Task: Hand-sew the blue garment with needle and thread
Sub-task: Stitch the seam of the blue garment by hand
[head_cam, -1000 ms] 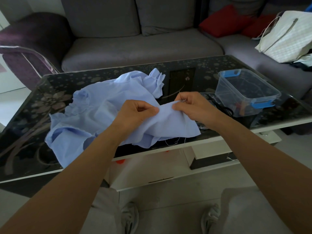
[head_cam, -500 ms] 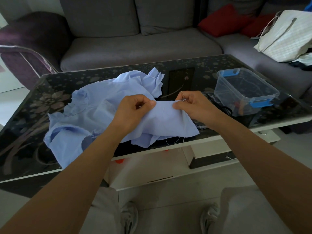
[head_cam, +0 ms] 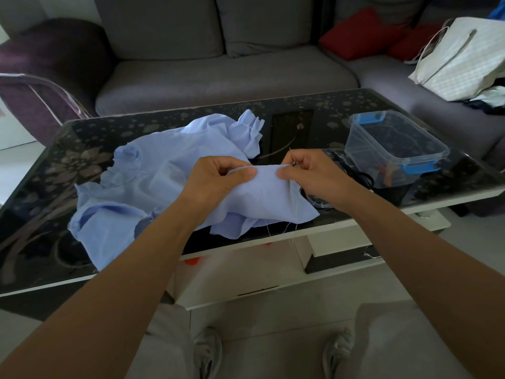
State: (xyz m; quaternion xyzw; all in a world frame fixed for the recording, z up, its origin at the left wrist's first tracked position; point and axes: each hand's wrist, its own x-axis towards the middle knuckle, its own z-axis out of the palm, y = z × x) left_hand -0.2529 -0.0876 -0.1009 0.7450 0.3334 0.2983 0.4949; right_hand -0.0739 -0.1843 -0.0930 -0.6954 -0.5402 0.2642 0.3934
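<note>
A crumpled light blue garment (head_cam: pixel 153 184) lies spread over the dark glass table (head_cam: pixel 314 127). My left hand (head_cam: pixel 218 179) pinches a fold of its raised edge between thumb and fingers. My right hand (head_cam: pixel 311 173) pinches the same edge a little to the right, and a thin needle (head_cam: pixel 291 154) sticks up from its fingers. The stretch of cloth between the two hands is held taut above the table. Fine loose threads (head_cam: pixel 284 228) hang from the garment's lower edge.
A clear plastic box (head_cam: pixel 393 149) with blue clips stands on the table's right side, with dark scissors (head_cam: pixel 358 176) beside it. A grey sofa (head_cam: pixel 218 77) with red cushions (head_cam: pixel 360 34) and a white bag (head_cam: pixel 461 58) lies beyond. My knees and shoes are below the table edge.
The hands have drawn slightly apart, stretching the held cloth edge. The needle tip now shows above my right fingers. The garment on the table has hardly shifted.
</note>
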